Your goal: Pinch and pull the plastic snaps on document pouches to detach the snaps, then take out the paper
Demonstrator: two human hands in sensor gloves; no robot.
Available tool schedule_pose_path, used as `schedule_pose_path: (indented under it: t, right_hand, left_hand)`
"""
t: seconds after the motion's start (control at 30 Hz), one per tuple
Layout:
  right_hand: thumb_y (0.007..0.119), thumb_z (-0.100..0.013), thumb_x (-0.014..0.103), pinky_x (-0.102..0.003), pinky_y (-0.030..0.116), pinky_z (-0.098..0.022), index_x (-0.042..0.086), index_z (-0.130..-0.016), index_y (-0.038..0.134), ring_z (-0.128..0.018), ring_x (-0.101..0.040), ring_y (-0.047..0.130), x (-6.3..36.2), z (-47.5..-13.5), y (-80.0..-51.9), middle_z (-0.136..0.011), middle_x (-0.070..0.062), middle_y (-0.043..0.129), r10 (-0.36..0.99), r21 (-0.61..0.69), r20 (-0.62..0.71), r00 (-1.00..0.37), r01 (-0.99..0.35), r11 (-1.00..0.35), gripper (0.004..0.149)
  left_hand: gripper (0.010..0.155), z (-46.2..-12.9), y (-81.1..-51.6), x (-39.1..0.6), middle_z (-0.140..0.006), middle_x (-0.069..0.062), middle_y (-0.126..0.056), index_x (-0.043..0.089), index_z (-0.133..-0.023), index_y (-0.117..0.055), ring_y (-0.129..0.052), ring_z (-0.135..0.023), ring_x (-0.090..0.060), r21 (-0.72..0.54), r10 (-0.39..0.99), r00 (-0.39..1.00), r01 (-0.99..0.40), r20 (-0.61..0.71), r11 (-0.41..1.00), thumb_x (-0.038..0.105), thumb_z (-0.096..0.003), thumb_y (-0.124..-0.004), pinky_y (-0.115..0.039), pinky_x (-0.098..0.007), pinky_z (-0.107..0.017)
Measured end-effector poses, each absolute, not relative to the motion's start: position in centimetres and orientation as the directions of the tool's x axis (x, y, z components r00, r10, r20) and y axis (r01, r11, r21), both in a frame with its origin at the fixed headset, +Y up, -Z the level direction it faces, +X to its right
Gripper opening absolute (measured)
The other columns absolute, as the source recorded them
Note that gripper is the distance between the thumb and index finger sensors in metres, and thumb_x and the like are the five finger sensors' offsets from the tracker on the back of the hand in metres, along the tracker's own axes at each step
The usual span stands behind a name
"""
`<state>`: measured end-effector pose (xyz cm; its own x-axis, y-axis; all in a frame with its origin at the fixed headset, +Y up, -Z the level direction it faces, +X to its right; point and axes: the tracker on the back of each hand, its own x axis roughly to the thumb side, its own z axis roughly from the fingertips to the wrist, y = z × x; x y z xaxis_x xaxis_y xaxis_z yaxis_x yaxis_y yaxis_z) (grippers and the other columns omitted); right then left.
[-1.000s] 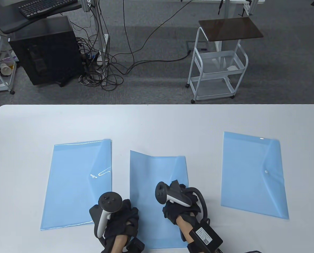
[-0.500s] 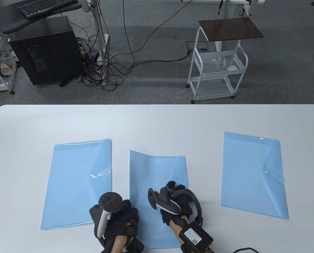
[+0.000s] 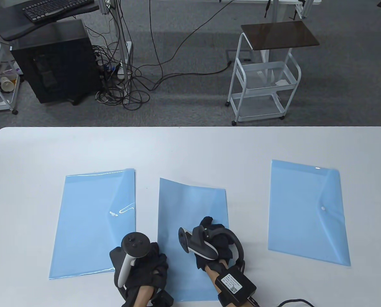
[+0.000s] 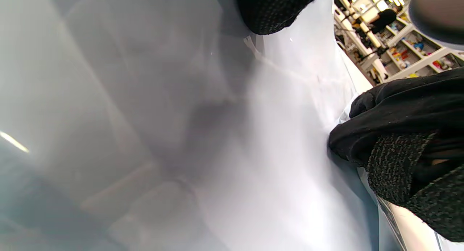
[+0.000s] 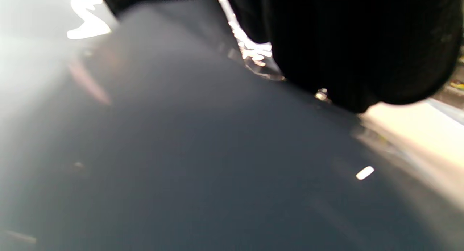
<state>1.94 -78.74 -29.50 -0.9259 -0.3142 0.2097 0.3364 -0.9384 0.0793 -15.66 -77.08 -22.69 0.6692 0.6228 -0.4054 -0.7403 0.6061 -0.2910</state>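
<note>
Three blue document pouches lie on the white table (image 3: 190,147). My right hand (image 3: 211,225) rests on the middle pouch (image 3: 187,208) at its flap, fingers curled as if pinching the flap's edge; the snap there is hidden beneath the glove. My left hand (image 3: 156,257) presses on that pouch's near left edge. A dark left fingertip (image 4: 275,8) lies on the plastic in the left wrist view, with the right glove (image 4: 398,142) close by. The pouch's far left corner stands off the table. The right pouch (image 3: 307,211) is snapped closed with a white snap (image 3: 322,208).
The left pouch (image 3: 94,224) lies beside my left hand, its flap (image 3: 123,198) glinting near the snap. Beyond the table's far edge stand a white trolley (image 3: 264,83), a black computer tower (image 3: 56,60) and tangled cables (image 3: 126,83).
My right hand has turned and slid a little to the left and nearer on the middle pouch. The pouch's far edge has shifted slightly farther away. The left hand stays put.
</note>
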Motion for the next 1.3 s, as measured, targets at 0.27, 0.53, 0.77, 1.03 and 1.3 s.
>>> schedule_pose_path:
  t: [0.27,0.53,0.77,1.03,1.3]
  right_hand:
    - [0.084,-0.053,0.027,-0.052,0.096,-0.035,-0.002,-0.102,0.061,-0.056,-0.043,0.105,3.4,-30.2,-77.8,-0.079,-0.023,0.096,-0.256,0.06,0.147,-0.955,0.267,-0.962,0.062]
    - [0.081,-0.053,0.022,-0.063,0.087,-0.043,-0.002,-0.107,0.049,-0.069,-0.05,0.097,5.9,-30.6,-75.4,-0.097,-0.029,0.083,0.025,0.224,0.114,-0.993,0.001,-0.975,0.068]
    - [0.082,-0.052,0.02,-0.073,0.071,-0.055,0.004,-0.11,0.041,-0.09,-0.059,0.074,7.9,-29.7,-72.6,-0.114,-0.031,0.053,-0.07,0.103,0.119,-0.99,0.082,-0.991,0.073]
    - [0.093,-0.045,0.017,-0.067,0.043,-0.074,0.021,-0.109,0.045,-0.108,-0.047,0.039,7.9,-27.1,-72.8,-0.121,-0.011,0.041,-0.354,-0.007,0.339,-0.872,0.374,-0.927,0.08]
    - [0.098,-0.036,0.008,-0.045,0.079,-0.069,0.031,-0.088,0.081,-0.094,-0.027,0.087,8.0,-24.7,-74.5,-0.102,0.002,0.087,-0.502,-0.244,0.583,-0.639,0.451,-0.858,0.059]
  left_hand:
    - [0.051,-22.7,-76.9,-15.4,-0.09,-0.006,-0.092,0.009,-0.102,-0.059,-0.108,-0.065,-0.023,-0.294,0.599,0.696,-0.714,-0.394,0.636,0.025,-0.0556,-0.071,-0.096,-0.036,-0.042]
    - [0.051,-22.8,-77.3,-16.1,-0.09,-0.006,-0.091,0.009,-0.103,-0.058,-0.107,-0.065,-0.023,-0.288,0.628,0.648,-0.759,-0.432,0.584,0.026,-0.0564,-0.071,-0.096,-0.035,-0.043]
    - [0.051,-22.8,-77.3,-16.2,-0.089,-0.006,-0.092,0.009,-0.103,-0.058,-0.107,-0.064,-0.022,-0.284,0.626,0.647,-0.758,-0.436,0.587,0.026,-0.0566,-0.071,-0.096,-0.035,-0.042]
    - [0.051,-22.7,-77.3,-16.2,-0.09,-0.006,-0.091,0.008,-0.103,-0.056,-0.106,-0.065,-0.023,-0.283,0.636,0.628,-0.775,-0.448,0.565,0.025,-0.0575,-0.069,-0.095,-0.035,-0.043]
    - [0.05,-22.7,-77.3,-16.3,-0.09,-0.006,-0.09,0.008,-0.103,-0.056,-0.106,-0.064,-0.023,-0.28,0.637,0.623,-0.778,-0.454,0.562,0.026,-0.0578,-0.068,-0.095,-0.035,-0.043]
